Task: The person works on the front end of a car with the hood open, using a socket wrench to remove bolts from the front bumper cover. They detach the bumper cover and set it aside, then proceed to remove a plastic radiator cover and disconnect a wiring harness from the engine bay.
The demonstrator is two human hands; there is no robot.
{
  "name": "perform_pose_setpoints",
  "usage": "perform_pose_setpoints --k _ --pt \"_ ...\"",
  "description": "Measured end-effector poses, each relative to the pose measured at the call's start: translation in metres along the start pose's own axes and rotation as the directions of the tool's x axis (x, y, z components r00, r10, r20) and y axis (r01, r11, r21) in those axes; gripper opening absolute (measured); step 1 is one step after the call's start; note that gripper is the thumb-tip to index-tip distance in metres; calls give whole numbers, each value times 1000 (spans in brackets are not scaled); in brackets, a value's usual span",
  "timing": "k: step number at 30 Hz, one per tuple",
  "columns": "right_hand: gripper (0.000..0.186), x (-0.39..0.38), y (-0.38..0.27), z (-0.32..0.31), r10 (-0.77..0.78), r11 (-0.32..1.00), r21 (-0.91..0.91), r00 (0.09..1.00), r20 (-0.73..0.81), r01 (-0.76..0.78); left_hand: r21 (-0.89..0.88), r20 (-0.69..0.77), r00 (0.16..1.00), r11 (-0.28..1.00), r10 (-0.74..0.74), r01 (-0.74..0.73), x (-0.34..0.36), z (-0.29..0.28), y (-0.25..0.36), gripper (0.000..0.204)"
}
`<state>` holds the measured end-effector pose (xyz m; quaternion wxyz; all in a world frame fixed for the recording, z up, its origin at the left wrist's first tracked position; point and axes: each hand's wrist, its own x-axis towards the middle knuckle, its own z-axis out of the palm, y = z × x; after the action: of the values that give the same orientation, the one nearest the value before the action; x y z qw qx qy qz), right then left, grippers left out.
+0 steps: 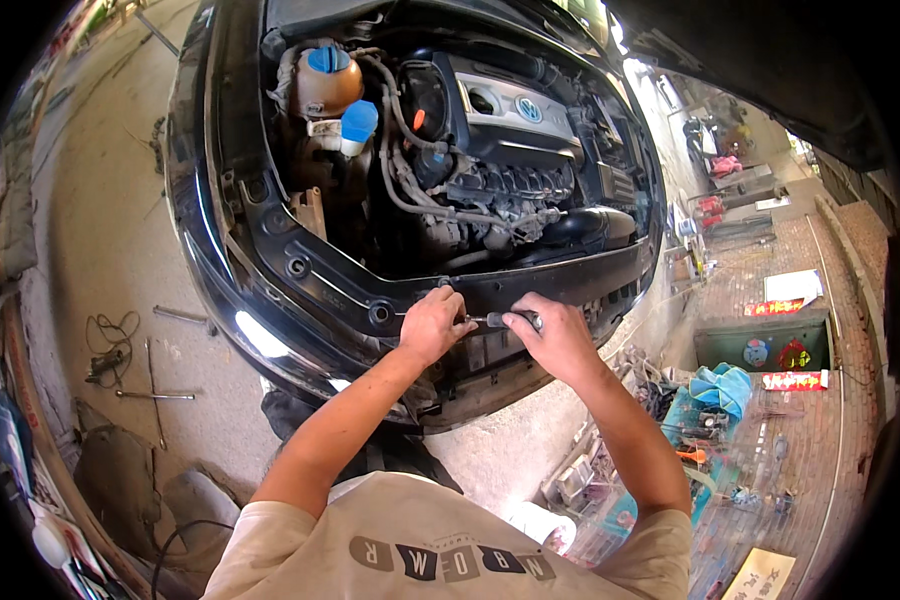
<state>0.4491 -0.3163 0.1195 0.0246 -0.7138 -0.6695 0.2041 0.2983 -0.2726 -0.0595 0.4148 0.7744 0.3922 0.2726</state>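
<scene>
Both my hands are at the front edge of a black car's open engine bay. My right hand [555, 335] is closed round the dark handle of what looks like a screwdriver [495, 320], held sideways with its thin shaft pointing left. My left hand [433, 325] is closed, its fingertips pinching at the shaft's far end; whether they also hold a small part is hidden. Just beyond my fingers runs the black front panel [340, 285], with a round hole [380, 312] left of my left hand. Under the screwdriver lies the dark bumper opening.
Beyond the panel are the engine cover [515, 110], an orange-brown coolant tank [328, 85] and a blue-capped washer filler [358, 125]. On the floor at left lie a metal wrench [155, 395] and a cable [110, 345]. At right, a workbench [820, 450] bears a blue cloth [720, 388] and scattered tools.
</scene>
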Motion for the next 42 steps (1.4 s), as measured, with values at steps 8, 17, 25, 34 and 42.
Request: perform_pose_setpoints --k 8,17,25,34,42 --pt "31 2 2 5 52 998 -29 995 -90 -55 -69 -40 998 996 51 -53 0 7 -12 25" --pt "23 2 4 -3 -187 979 50 971 -149 197 -153 32 996 985 84 -78 4 1 -19 20" --pt "30 4 8 -2 -114 986 106 986 -120 127 -30 -12 997 997 71 -71 1 2 -10 31" --pt "25 3 23 -2 81 996 40 996 49 -83 -12 35 997 997 75 -75 3 4 -14 26" --pt "24 0 17 2 93 996 14 991 -94 -92 18 -76 990 993 121 -120 1 8 -13 30"
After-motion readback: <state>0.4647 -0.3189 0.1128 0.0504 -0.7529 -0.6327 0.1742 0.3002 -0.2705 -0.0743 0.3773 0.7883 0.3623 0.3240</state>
